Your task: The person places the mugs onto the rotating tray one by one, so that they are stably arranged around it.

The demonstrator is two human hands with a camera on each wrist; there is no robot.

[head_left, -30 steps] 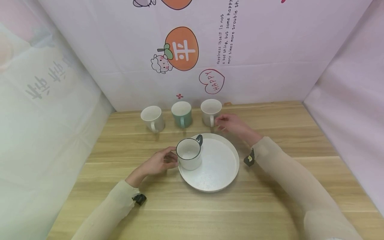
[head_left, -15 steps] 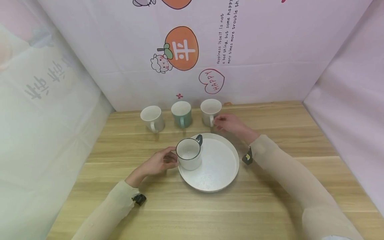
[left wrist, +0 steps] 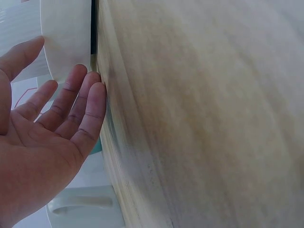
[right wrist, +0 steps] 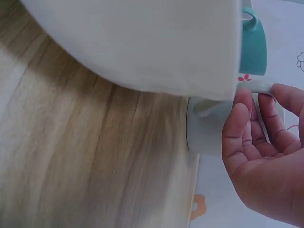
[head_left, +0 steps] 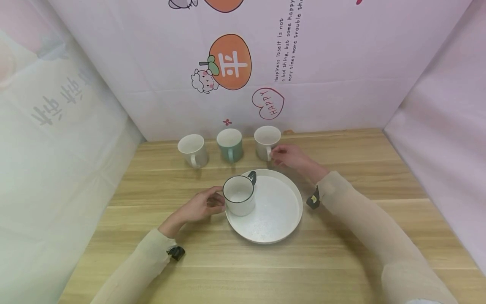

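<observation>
A white mug stands upright at the back right of the row. My right hand pinches its handle; in the right wrist view the thumb and fingers of the right hand meet at the handle. A round white tray lies in front. On its left part sits a white mug with a black rim and a dark handle pointing back. My left hand rests at the tray's left edge with relaxed fingers. In the left wrist view, the left hand has its thumb against the tray's side.
A green mug with a white inside and another white mug stand left of the held one, handles facing front. A printed cloth wall rises right behind the row. The wooden table extends in front of the tray.
My right hand has shifted slightly left onto the mug's handle. The left hand, the tray and the mugs look the same.
</observation>
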